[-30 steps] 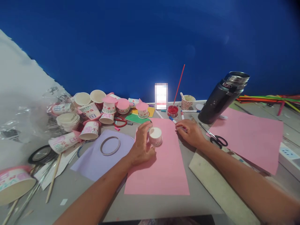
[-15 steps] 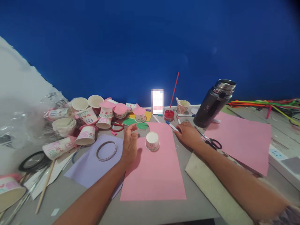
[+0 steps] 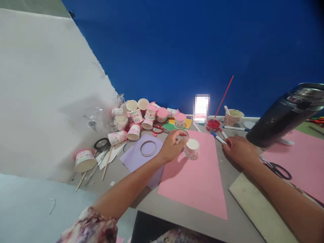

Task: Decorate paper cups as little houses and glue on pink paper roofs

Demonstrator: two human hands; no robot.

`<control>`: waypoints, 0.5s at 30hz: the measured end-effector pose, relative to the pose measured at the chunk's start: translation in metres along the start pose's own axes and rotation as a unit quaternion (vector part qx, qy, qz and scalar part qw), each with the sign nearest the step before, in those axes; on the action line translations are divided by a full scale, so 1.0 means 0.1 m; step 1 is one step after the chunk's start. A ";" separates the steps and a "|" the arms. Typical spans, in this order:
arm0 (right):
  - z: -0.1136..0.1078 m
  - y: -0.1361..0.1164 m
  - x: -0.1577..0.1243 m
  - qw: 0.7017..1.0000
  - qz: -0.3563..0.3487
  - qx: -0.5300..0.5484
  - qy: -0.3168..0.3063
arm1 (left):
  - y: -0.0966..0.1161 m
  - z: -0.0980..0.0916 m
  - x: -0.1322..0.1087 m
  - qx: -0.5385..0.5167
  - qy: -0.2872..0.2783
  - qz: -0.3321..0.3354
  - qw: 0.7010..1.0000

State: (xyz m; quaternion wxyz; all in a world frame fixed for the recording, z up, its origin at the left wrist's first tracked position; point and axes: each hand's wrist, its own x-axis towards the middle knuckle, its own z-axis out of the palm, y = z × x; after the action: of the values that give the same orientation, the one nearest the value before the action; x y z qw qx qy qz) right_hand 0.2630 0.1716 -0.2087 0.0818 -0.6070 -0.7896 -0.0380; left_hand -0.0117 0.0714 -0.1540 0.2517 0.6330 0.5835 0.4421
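Note:
An upside-down paper cup (image 3: 191,150) with a drawn window and red and green marks stands on a pink paper sheet (image 3: 194,187). At the cup's left side my left hand (image 3: 174,145) is curved with thumb and fingers apart. Whether its fingertips touch the cup, I cannot tell. To the right of the sheet, my right hand (image 3: 239,150) rests low over the table, its fingers closed on the end of a white marker (image 3: 219,138) with a blue cap. Part of the marker is hidden by the fingers.
Decorated paper cups (image 3: 134,116) crowd the back left. A grey ring (image 3: 148,148) lies on purple paper (image 3: 134,157). A black flask (image 3: 283,114), scissors (image 3: 278,170) and a pale board (image 3: 253,199) are at right. Behind stand a red pot (image 3: 213,125) and patterned cup (image 3: 231,118).
The view has swung left, shifting everything rightward. My left hand has come closer to the cup, its fingers bending toward it. My right hand stays at the blue-capped marker.

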 end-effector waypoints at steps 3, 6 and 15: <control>-0.01 0.01 0.00 1.000 0.005 0.005 0.007 | 0.17 -0.25 -0.11 0.097 -0.102 0.016 0.990; -0.04 0.02 0.00 1.000 0.010 0.012 0.023 | 0.23 -0.45 -0.42 0.234 -0.206 0.057 0.948; -0.07 0.02 0.02 0.999 0.031 0.008 0.003 | 0.08 -0.34 -1.02 0.203 -0.150 0.091 0.963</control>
State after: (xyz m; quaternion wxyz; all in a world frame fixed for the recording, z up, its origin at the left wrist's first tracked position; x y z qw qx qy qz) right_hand 0.2653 0.1735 -0.2013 0.0904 -0.6306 -0.7702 -0.0312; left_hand -0.0292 -0.0347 -0.1576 0.1609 0.7803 0.5567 0.2352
